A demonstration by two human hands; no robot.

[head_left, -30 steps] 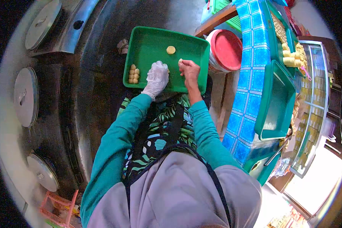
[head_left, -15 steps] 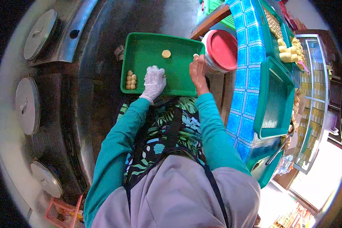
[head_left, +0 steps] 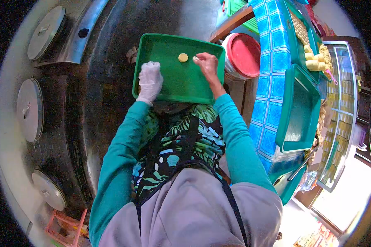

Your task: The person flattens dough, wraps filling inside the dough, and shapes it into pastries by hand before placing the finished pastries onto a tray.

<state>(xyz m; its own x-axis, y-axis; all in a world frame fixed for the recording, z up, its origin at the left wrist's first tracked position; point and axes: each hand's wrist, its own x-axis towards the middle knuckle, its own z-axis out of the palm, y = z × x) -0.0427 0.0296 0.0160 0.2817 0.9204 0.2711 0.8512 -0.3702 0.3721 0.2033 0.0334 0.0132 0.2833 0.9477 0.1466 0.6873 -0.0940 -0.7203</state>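
Green tray (head_left: 175,88), hands (head_left: 151,79) (head_left: 207,63) shifted left, dough (head_left: 195,59) pinched

Metal lids (head_left: 29,110) show at eight, nine and ten o'clock, a pink basket (head_left: 66,218) between seven and eight, a bucket (head_left: 244,53) at one, a glass cabinet (head_left: 339,113) at three.

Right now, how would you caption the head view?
Gloved left hand and bare right hand, pinching a pale bit, over a green tray.

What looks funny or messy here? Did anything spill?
I can't see any spill or damage. One odd thing: over the green tray, the left hand wears a white glove, but the right hand is bare, so they don't match.
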